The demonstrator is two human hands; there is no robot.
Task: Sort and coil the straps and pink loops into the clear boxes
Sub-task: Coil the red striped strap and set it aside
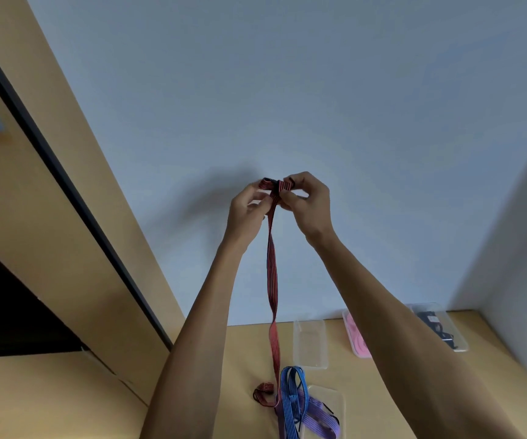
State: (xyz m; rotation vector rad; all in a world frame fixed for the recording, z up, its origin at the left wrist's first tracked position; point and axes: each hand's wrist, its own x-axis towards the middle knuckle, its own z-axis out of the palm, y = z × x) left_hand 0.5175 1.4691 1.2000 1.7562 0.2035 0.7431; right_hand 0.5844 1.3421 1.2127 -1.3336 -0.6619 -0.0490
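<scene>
Red-and-black striped strap (272, 274), pinched at its top by left hand (245, 210) and right hand (308, 205), hangs limp toward six o'clock, looking light, soft, best gripped near the fold.

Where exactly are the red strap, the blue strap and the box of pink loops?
red strap (272, 274), head view, on its hanging middle stretch.
blue strap (288, 403), head view, on its loop lying on the table.
box of pink loops (355, 335), head view, on the pink contents showing through its wall.
</scene>
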